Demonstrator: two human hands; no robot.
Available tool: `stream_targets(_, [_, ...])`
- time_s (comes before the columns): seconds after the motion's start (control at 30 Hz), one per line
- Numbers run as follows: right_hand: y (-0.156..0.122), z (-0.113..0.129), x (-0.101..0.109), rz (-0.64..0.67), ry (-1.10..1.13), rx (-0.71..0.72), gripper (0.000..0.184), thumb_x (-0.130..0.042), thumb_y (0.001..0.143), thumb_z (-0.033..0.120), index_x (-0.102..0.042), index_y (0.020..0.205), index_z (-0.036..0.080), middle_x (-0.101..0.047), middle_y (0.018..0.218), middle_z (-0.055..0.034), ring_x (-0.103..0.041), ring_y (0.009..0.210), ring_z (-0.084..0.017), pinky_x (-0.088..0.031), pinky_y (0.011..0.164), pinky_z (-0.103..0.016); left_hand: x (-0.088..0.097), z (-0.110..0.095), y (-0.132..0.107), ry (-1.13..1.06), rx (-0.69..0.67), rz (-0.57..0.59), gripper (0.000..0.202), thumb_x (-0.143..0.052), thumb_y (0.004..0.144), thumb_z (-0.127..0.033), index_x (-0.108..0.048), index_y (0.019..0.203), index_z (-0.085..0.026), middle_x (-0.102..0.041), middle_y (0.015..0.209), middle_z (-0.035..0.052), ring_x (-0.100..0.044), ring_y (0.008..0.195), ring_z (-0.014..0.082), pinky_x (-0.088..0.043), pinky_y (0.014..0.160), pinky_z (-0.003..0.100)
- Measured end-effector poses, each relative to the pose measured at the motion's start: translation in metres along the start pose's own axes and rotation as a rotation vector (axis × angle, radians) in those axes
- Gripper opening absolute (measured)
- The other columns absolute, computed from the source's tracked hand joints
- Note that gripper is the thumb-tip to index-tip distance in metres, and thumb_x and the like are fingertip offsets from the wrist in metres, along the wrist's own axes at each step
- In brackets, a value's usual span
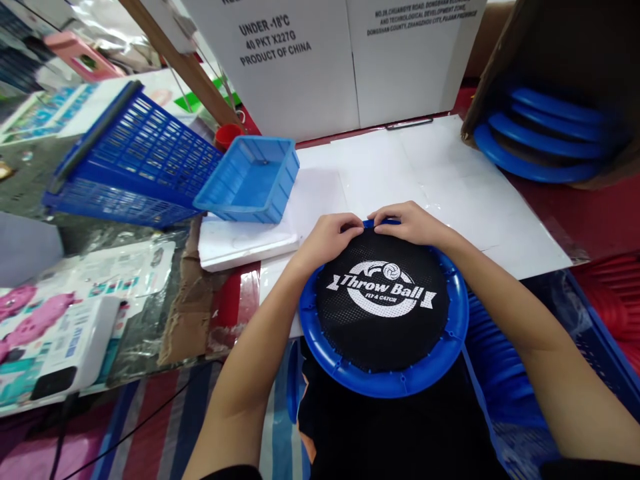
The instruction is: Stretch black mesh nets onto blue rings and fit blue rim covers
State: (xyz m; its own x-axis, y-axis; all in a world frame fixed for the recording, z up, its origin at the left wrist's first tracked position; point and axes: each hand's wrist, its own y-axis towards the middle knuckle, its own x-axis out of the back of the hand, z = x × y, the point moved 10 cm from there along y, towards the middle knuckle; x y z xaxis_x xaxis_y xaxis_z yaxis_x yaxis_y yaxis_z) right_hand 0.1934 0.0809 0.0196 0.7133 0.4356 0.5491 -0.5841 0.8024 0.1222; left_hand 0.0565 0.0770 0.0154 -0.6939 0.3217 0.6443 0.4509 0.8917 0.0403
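Seen from above, at centre frame: a desk (500,220) covered with white sheets. Upper centre, large white cartons (320,60) printed with black text. Upper left, a tilted blue mesh basket (135,160), with a smaller blue tray (250,180) just beside it. Upper right, a brown box holding stacked blue rings (545,133). Lower centre, a round blue hoop (385,380) with black mesh (385,333) stretched across, lettered "Throw Ball" in white. At the hoop's far rim, left hand (327,237) and right hand (410,223) side by side, fingers (350,227) curled and pinching the mesh edge against the rim.
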Motion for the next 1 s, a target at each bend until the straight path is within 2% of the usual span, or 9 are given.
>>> stream_targets(0.13, [0.004, -0.009, 0.0, -0.003, 0.063, -0.046, 0.017, -0.069, 0.088, 0.036, -0.077, 0.091, 0.021, -0.079, 0.119, -0.0099, -0.071, 0.119, -0.029, -0.05, 0.111, -0.048, 0.001, 0.003, 0.001, -0.038, 0.017, -0.009, 0.014, -0.064, 0.093, -0.022, -0.078, 0.093, -0.018, -0.08, 0.095, 0.0052, -0.07, 0.089, 0.019, -0.054, 0.089, 0.035])
stream_targets(0.4, [0.014, -0.013, -0.006, 0.104, -0.018, -0.004, 0.019, -0.063, 0.092, 0.037, -0.073, 0.088, 0.021, -0.076, 0.127, -0.01, -0.069, 0.117, -0.027, -0.049, 0.11, -0.047, 0.001, 0.009, 0.003, -0.092, 0.021, -0.031, 0.02, -0.063, 0.093, -0.02, -0.079, 0.103, -0.018, -0.081, 0.102, 0.0065, -0.072, 0.095, 0.0198, -0.055, 0.093, 0.037])
stream_targets(0.7, [0.015, -0.015, -0.004, 0.086, -0.023, -0.039, 0.014, -0.065, 0.091, 0.031, -0.073, 0.085, 0.021, -0.077, 0.122, -0.0095, -0.07, 0.113, -0.026, -0.05, 0.107, -0.045, 0.002, 0.01, 0.002, -0.041, 0.048, -0.078, 0.021, -0.064, 0.092, -0.018, -0.078, 0.108, -0.018, -0.081, 0.097, 0.006, -0.071, 0.089, 0.0191, -0.055, 0.09, 0.037])
stream_targets(0.9, [0.015, -0.016, -0.003, 0.044, -0.049, -0.043, 0.009, -0.066, 0.085, 0.023, -0.073, 0.079, 0.02, -0.079, 0.118, -0.0088, -0.071, 0.109, -0.026, -0.051, 0.104, -0.044, 0.002, 0.007, 0.002, -0.063, 0.018, -0.044, 0.018, -0.064, 0.09, -0.017, -0.079, 0.101, -0.017, -0.081, 0.099, 0.0062, -0.072, 0.093, 0.0197, -0.056, 0.091, 0.036])
stream_targets(1.0, [0.016, -0.019, -0.002, 0.015, -0.049, -0.057, 0.009, -0.067, 0.084, 0.022, -0.074, 0.079, 0.021, -0.079, 0.112, -0.0079, -0.072, 0.105, -0.025, -0.053, 0.101, -0.043, 0.001, 0.004, 0.003, -0.002, 0.005, -0.036, 0.019, -0.062, 0.09, -0.014, -0.079, 0.099, -0.018, -0.082, 0.098, 0.0057, -0.073, 0.093, 0.02, -0.056, 0.092, 0.036])
